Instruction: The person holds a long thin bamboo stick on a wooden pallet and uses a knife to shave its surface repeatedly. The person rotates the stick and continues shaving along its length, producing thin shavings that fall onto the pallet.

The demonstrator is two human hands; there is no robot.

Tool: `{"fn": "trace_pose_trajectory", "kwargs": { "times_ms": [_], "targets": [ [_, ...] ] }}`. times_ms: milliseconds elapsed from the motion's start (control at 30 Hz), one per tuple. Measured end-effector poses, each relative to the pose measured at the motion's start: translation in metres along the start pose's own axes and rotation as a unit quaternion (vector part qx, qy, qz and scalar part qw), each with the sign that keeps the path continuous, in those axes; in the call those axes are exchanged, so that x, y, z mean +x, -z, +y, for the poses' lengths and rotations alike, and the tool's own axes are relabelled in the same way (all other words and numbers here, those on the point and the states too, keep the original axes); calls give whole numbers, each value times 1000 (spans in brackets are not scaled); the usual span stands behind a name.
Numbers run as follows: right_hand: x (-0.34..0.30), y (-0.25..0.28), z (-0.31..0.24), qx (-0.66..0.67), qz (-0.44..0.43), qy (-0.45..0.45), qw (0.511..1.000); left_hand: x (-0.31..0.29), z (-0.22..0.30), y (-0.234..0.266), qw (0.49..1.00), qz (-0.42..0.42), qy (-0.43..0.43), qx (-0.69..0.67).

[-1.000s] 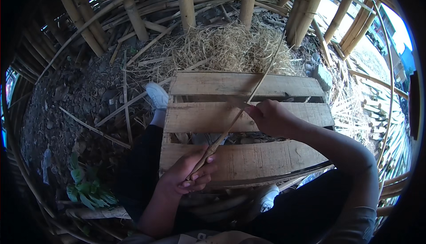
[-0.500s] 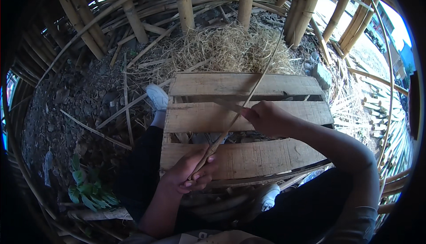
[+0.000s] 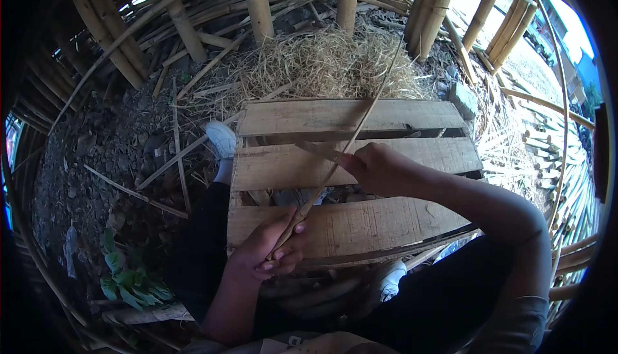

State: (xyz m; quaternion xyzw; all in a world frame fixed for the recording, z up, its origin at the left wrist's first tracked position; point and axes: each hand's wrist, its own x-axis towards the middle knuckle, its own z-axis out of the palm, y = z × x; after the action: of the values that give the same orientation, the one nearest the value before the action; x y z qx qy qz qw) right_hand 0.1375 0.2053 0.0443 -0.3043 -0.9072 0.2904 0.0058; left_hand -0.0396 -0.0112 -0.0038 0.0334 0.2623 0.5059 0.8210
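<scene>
My left hand (image 3: 267,244) is closed around the near, thicker end of a long thin stick (image 3: 365,119), in front of the slatted wooden bench top (image 3: 367,222). The stick slants up and away to the right, over the slats toward the straw. My right hand (image 3: 381,168) is closed on a knife (image 3: 313,150), its handle hidden in the fist. The blade points left and crosses the stick above the middle slat; the exact contact between them cannot be made out.
Dry straw (image 3: 328,61) lies beyond the bench, before bamboo posts (image 3: 259,6). A grey block (image 3: 463,101) sits by the far right corner. Many cut poles (image 3: 547,161) lie at right. Green leaves (image 3: 132,277) and loose sticks lie on the ground at left.
The whole view has shifted slightly, so the bench appears a little further left and up. The knife blade, blurred before, now shows clearly. Both hands keep their hold.
</scene>
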Motion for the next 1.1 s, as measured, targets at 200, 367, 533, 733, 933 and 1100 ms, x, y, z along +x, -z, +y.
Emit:
{"fn": "trace_pose_trajectory", "kwargs": {
  "times_ms": [200, 367, 533, 733, 933, 1100],
  "targets": [
    [20, 24, 10, -17, -76, -110, 991, 6, 3, 5, 997, -64, 1, -40],
    [11, 24, 6, 64, -73, -166, 981, 5, 1, 8, 995, -77, 9, -61],
    [0, 25, -26, 71, -96, -139, 983, 3, 1, 6, 999, -31, 6, -29],
    [5, 10, -8, 45, -1, -112, 993, 3, 3, 3, 999, -40, 12, -14],
    [26, 25, -1, 15, -34, -223, 974, 1, 2, 2, 999, -33, 13, -30],
    [-6, -18, -4, 48, 22, 62, 997, -2, 2, 4, 997, -53, 13, -54]
  ]
}}
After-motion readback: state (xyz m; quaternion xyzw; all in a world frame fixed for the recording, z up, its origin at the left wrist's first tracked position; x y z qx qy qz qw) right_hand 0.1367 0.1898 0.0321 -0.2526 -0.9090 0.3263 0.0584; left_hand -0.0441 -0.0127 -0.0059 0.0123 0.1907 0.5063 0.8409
